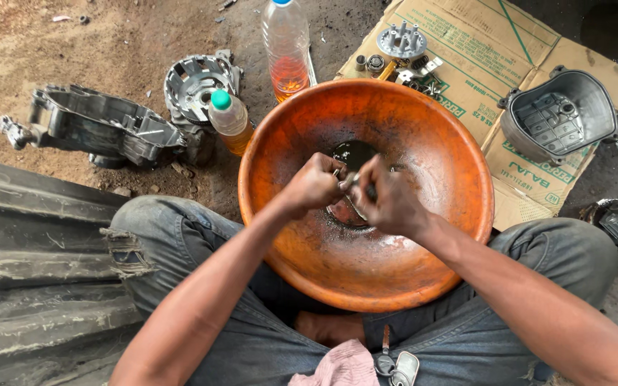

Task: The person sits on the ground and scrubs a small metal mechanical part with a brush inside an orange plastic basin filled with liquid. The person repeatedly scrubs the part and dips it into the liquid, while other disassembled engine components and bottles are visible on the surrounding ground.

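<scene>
a small metal part (352,180) is being washed in the orange basin (466,236), judged from the dark oily liquid (355,151) pooled at the basin's bottom just beyond the fingers. the part is held low in the centre of the basin, between the two hands, and only a short pale sliver of it is seen where the fingertips meet; its kind cannot be told. the left hand (314,184) is curled almost to a fist, its fingers closed on the near end of the part. the right hand (389,200) is likewise closed, the fingers wrapped down over the other end, and something dark is seen under them that cannot be made out. both forearms are brought in from the lower corners and converge over the basin, wrists bent downward, elbows resting near the knees. the next move is judged to call for a firm grip on a slippery surface and for the part to be kept over the liquid so that drips are caught. beyond the fingers, outside the rim, a large clear bottle (286,46) and a small green-capped bottle (229,121) of amber fluid are stood, with a grey casing (98,129) to the left and a cardboard sheet (516,50) bearing further parts to the right.
</scene>
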